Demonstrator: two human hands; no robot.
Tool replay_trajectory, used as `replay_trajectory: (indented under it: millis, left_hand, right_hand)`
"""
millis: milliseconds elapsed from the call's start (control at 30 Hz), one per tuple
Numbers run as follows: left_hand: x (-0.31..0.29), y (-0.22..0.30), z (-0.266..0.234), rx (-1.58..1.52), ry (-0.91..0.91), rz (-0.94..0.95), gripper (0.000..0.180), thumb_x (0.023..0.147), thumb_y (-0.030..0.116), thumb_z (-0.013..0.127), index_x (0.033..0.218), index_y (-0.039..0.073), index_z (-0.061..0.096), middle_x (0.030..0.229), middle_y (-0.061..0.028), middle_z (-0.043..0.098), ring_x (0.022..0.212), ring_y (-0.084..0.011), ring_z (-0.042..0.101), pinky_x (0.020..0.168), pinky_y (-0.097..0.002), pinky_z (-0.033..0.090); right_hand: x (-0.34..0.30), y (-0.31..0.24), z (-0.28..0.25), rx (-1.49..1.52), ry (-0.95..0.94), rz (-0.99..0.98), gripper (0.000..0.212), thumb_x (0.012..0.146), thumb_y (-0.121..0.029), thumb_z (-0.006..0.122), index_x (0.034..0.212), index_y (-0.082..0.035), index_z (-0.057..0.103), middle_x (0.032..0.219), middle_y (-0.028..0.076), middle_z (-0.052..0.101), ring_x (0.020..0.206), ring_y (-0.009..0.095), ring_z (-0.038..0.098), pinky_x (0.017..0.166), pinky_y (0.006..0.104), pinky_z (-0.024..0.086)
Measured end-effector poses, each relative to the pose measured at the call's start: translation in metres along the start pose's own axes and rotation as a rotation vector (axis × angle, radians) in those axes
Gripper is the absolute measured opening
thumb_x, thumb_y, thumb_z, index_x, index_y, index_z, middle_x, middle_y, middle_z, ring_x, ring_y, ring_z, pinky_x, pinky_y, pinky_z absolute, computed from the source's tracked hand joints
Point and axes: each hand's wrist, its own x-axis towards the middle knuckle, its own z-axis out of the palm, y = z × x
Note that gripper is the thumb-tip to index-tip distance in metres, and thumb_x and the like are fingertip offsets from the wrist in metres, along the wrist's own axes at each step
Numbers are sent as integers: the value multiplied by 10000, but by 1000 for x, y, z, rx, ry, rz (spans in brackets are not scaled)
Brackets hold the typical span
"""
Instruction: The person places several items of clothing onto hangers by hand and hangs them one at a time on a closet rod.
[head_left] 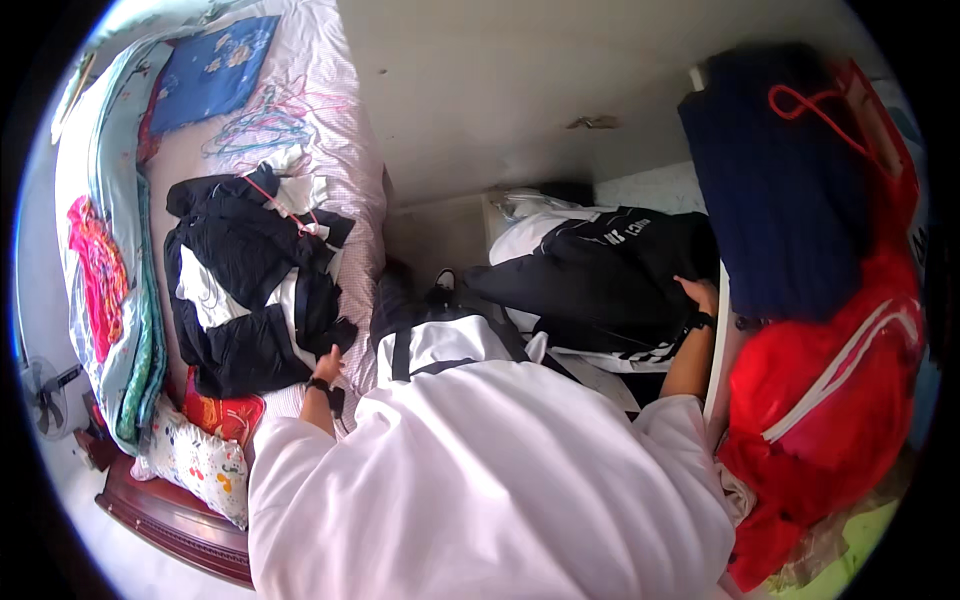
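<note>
White lettering (pixel 626 231), partly legible, across black garment (pixel 600 268) in drawer.

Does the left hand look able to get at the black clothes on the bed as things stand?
Probably yes: the left hand is right by the near edge of the black clothes on the bed, and nothing visible stands between them.

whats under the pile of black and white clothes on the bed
A pale sheet shows along the left and right edges of the clothes; anything beneath their middle is covered and can't be seen.
</note>
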Motion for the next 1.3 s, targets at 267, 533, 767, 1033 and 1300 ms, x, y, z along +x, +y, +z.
replay_trajectory:
  millis: [267, 533, 767, 1033, 1300]
  left_hand:
    - [-47, 44, 77, 627, -242, 472, 429, 911, 237, 518, 1282, 44, 425, 920, -246, 664, 859, -421, 642, 719, -508, 513]
    - [-45, 46, 3, -273, 278, 67, 380, 920, 307, 517, 1025, -31, 658, 946, -202, 694, 934, -336, 666, 827, -399, 500]
    - [-20, -3, -34, -579, 368, -99, 349, 892, 263, 514, 963, -38, 676, 837, -153, 706, 805, -248, 680, 755, -359, 512]
    - [-4, 5, -50, -823, 452, -88, 312, 900, 257, 545, 1013, -8, 664, 845, -113, 699, 769, -197, 657, 709, -323, 505]
    - [-16, -52, 54, -996, 528, -198, 266, 939, 213, 524, 1026, -17, 626, 821, -95, 669, 751, -169, 638, 684, -290, 504]
  right_hand:
    - [45, 116, 43, 226, 472, -323, 852, 687, -657, 722, 1214, 4, 615, 1346, 210, 531, 1277, 303, 486, 1060, 368, 372]
    - [-55, 7, -43, 271, -261, -53, 897, 749, -654, 661, 1285, 55, 537, 1304, 261, 545, 1230, 355, 521, 1035, 404, 384]
    - [-146, -135, -71, 150, -112, -411, 761, 851, -475, 634, 1373, 36, 422, 1397, 279, 436, 1304, 398, 420, 1086, 431, 331]
    - [-410, -447, -85, -26, -506, -1458, 525, 902, -300, 603, 1345, -46, 480, 1377, 190, 488, 1257, 352, 478, 1051, 376, 372]
    - [-518, -603, -101, -234, -559, -2052, 294, 871, -205, 629, 1122, -52, 634, 1117, 119, 655, 1041, 315, 591, 965, 476, 402]
